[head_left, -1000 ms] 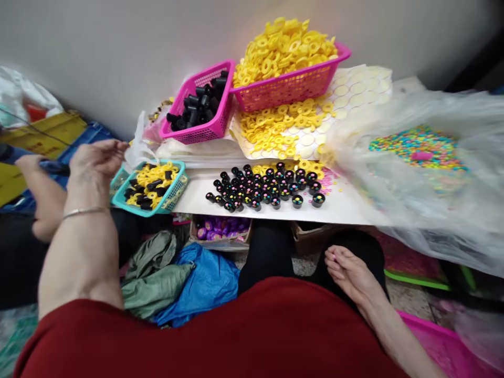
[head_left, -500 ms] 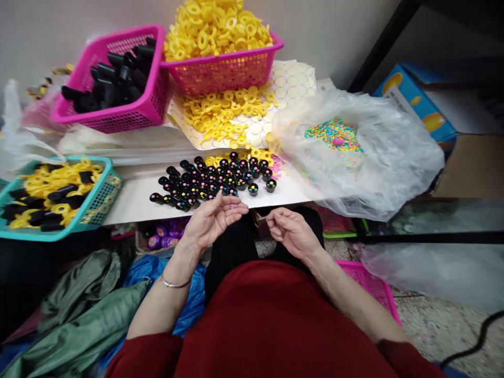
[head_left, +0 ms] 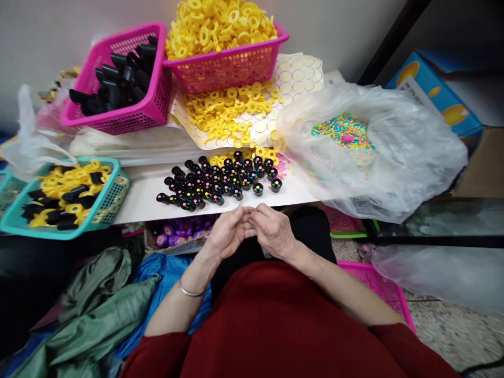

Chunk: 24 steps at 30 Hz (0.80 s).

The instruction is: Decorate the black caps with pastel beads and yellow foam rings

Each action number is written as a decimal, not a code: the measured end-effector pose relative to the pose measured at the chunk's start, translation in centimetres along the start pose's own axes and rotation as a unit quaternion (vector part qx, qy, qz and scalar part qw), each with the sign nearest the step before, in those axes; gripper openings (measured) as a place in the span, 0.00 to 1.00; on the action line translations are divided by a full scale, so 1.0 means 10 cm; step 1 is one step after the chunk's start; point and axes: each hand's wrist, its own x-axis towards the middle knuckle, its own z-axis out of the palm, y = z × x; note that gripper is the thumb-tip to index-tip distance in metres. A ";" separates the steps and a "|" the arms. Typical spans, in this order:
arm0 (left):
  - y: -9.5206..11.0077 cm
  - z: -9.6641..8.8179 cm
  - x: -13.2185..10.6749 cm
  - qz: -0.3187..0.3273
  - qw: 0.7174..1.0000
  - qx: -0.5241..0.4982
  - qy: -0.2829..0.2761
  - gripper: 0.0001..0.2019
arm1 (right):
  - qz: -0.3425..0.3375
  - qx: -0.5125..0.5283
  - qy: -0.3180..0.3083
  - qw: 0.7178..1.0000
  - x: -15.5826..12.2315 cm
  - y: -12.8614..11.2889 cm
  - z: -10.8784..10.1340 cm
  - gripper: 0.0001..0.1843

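My left hand [head_left: 229,231] is turned palm up just off the table's front edge, its fingers stretched and slightly cupped. Over those fingertips, my right hand [head_left: 274,231] is closed in a pinch; what it pinches, if anything, is hidden. Whatever lies in the left palm does not show either. Just beyond both hands, several black tube-shaped pieces [head_left: 216,198] stand close together on the white tabletop [head_left: 137,206], with small coloured beads in their tops. Behind them are yellow plastic ring pieces [head_left: 220,123], partly on a sheet of round stickers [head_left: 301,73].
At the back, one pink basket [head_left: 157,107] holds black tubes and another pink basket [head_left: 232,68] yellow rings. A teal basket [head_left: 114,189] with mixed parts stands left. On the right, a clear plastic bag [head_left: 409,152] holds coloured beads [head_left: 342,128], beside a blue box [head_left: 437,89].
My hands have come together, the right moving left onto the left hand's fingers. The small pink ring seen on my left fingers earlier is now hidden. The view has shifted slightly.
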 end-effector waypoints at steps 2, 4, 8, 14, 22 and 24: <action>-0.07 -0.03 0.01 -0.024 1.000 0.001 -0.006 0.15 | -0.009 0.025 -0.013 1.000 -0.04 0.04 -0.01 0.13; -0.14 -0.09 0.03 -0.051 0.999 -0.002 -0.003 0.13 | -0.001 0.087 -0.024 0.996 -0.08 0.08 -0.02 0.12; -0.27 -0.16 0.03 -0.075 0.997 -0.027 -0.001 0.13 | 0.057 0.246 -0.032 0.967 -0.16 0.10 -0.03 0.10; -0.38 -0.11 0.00 -0.027 0.998 -0.048 0.041 0.14 | 0.156 0.356 0.007 0.921 -0.20 0.01 0.00 0.11; -0.36 -0.05 -0.01 0.015 0.996 -0.024 0.083 0.14 | 0.318 0.496 0.036 0.807 -0.18 0.02 0.14 0.12; -0.33 -0.05 -0.01 0.014 0.996 -0.020 0.082 0.13 | 0.363 0.508 0.072 0.778 -0.17 0.13 0.11 0.12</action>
